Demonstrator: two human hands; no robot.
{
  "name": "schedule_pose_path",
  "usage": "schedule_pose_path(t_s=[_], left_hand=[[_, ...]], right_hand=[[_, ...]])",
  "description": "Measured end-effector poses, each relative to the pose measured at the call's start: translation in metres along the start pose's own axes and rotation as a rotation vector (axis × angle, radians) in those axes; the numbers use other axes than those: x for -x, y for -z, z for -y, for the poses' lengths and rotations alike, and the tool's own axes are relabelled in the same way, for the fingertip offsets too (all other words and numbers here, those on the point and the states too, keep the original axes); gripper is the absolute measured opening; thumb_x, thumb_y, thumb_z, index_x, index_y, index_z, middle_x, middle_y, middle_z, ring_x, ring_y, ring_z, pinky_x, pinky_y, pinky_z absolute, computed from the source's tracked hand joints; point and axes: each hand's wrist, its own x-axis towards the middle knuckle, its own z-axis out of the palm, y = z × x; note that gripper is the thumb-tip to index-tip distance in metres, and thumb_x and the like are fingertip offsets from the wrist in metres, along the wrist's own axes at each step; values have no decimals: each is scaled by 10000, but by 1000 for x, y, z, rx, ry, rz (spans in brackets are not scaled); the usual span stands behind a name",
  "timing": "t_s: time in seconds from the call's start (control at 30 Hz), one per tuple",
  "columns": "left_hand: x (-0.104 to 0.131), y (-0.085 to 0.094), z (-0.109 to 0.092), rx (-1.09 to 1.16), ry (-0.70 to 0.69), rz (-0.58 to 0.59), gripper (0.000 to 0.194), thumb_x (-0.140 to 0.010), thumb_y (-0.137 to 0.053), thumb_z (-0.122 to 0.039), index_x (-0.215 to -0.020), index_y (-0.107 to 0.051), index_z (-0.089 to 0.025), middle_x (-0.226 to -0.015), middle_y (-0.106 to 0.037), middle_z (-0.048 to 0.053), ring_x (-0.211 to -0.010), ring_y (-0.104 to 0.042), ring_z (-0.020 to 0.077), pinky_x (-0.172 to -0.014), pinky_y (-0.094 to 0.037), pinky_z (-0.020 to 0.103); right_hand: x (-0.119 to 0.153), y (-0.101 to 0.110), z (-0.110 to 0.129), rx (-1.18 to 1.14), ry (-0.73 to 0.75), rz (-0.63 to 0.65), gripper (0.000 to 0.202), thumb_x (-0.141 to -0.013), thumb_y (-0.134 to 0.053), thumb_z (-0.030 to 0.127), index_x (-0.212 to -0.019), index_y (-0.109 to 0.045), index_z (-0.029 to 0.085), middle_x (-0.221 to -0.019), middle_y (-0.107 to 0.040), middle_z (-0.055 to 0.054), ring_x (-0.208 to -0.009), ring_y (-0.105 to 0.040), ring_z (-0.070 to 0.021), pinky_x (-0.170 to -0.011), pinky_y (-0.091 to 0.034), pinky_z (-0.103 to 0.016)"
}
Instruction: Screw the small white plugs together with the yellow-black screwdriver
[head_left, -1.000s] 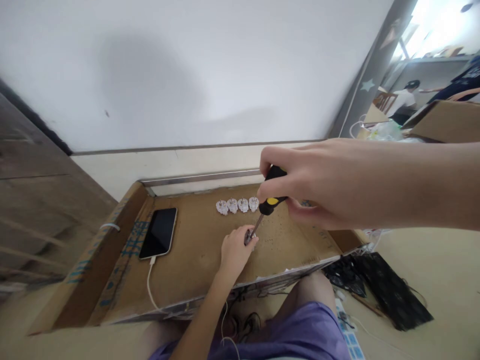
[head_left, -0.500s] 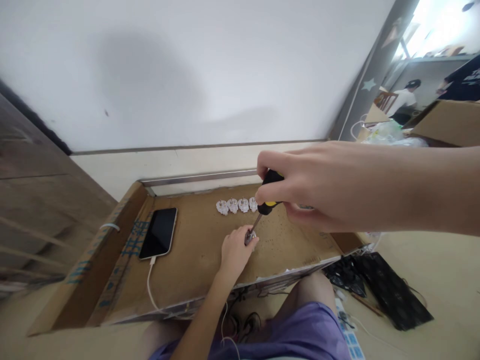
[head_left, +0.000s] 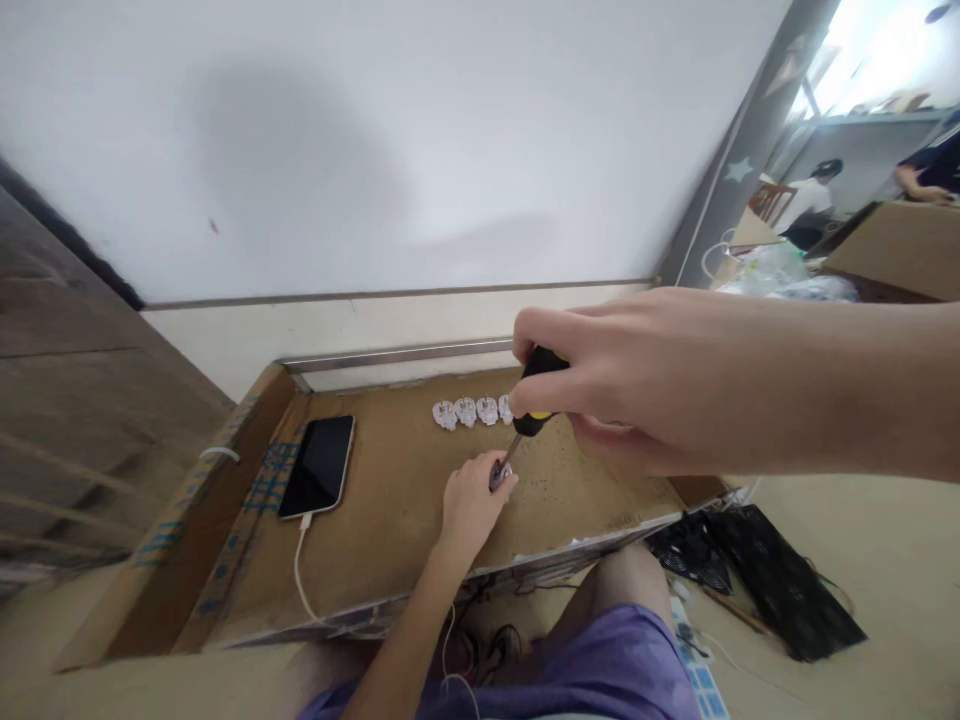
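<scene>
My right hand (head_left: pixel 592 385) is wrapped round the black and yellow handle of a screwdriver (head_left: pixel 537 390). Its metal shaft slants down and left to a small plug-like part (head_left: pixel 499 474), mostly hidden by fingers. My left hand (head_left: pixel 474 498) pinches that part and steadies it on the cardboard surface (head_left: pixel 405 450). Just beyond, a row of white plug pieces (head_left: pixel 466 411) with metal prongs stands on the cardboard; my right hand covers the row's right end.
A phone (head_left: pixel 318 466) with a white charging cable (head_left: pixel 299 570) lies on the left. Raised cardboard (head_left: pixel 172 520) edges that side. Against the back stands a white wall (head_left: pixel 420 150). Dark panels (head_left: pixel 787 580) lie on the floor at right. Other people (head_left: pixel 814 205) are in the far right background.
My right hand and the screwdriver have shifted very slightly downward. My left hand stays put on the small part. At far right, a person in dark clothing has moved.
</scene>
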Motion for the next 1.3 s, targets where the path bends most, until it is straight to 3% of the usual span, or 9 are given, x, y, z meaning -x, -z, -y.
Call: schedule_pose_path(t_s=[0.2,0.5,0.9,1.3], left_hand=[[0,0,0,-7,0,0,258,-842,-595,-294,-1090,-603,-224,-1030,-669,40,-963,-605,231,-806,-423,327],[1,1,0,11,-2,12,256,-843,-594,-278,-1092,-594,-216,-1039,-669,27,-971,-599,228,-810,-419,327],[1,1,-1,16,11,23,272,-841,-597,-275,-1105,-590,-211,-1037,-669,28,-975,-600,221,-820,-414,320],[1,3,-3,14,0,18,250,-839,-593,-274,-1084,-597,-224,-1022,-670,19,-967,-604,220,-809,-422,318]], right_hand=[[1,4,2,-5,-28,28,191,-774,-553,175,-941,-642,205,-989,-501,-61,-647,-462,-110,-563,-335,-299],[-1,1,-2,24,-11,19,202,-766,-605,239,-964,-621,200,-1009,-484,-69,-662,-462,-113,-556,-326,-284],[-1,4,-3,96,-3,-31,224,-759,-577,245,-973,-634,211,-985,-485,-52,-545,-353,-60,-463,-218,-264],[-2,1,-1,124,-9,33,225,-778,-582,278,-989,-618,209,-988,-490,-68,-633,-450,-112,-519,-280,-291]])
